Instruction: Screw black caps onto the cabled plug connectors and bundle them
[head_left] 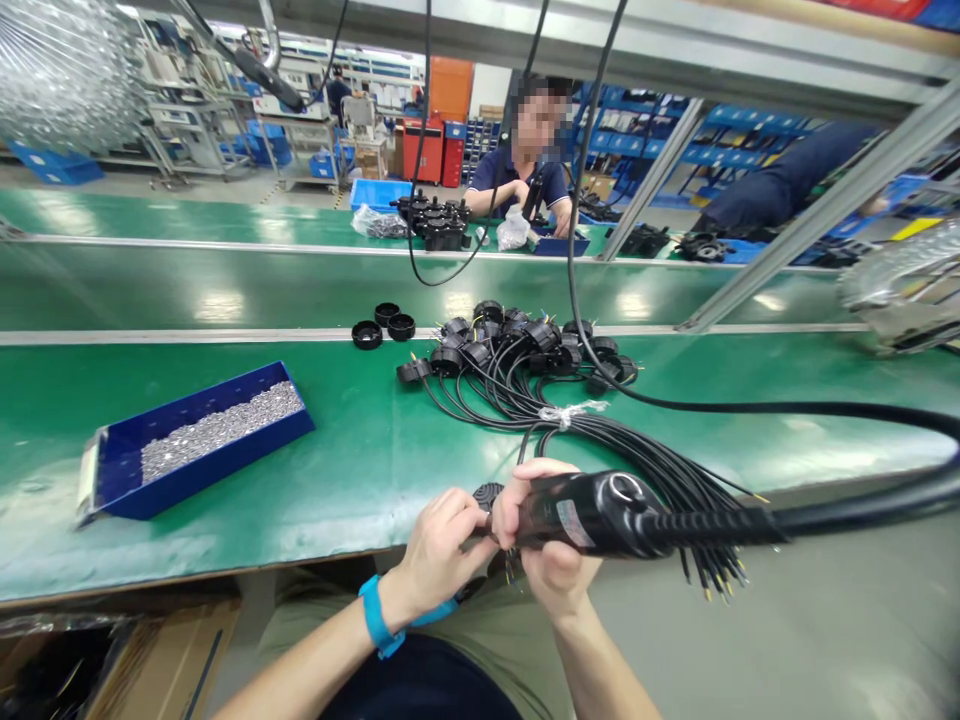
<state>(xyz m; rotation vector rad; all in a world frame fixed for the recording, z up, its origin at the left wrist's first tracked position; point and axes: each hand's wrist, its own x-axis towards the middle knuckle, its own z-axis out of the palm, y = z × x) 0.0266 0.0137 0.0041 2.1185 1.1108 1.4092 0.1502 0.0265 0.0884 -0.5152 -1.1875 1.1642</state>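
Observation:
My right hand (551,560) is wrapped round a black electric screwdriver (592,515), which lies nearly level and points left. At its tip, the fingers of my left hand (446,545) are pinched together; what they grip is mostly hidden. A round, ribbed black part (489,493) shows just beyond those fingers, and thin wire ends hang below them. Behind my hands, a bundle of black cables (600,435) is tied with clear plastic. Round black housings (487,345) sit at the cables' far ends, while bare wire ends hang over the table edge at the right.
A blue bin (217,475) of small metal screws stands on the green table (360,450) at left. Three black ring-shaped caps (367,335) lie near the back rail. The screwdriver's thick cord (862,510) runs right. Across the bench, a co-worker (517,170) handles parts.

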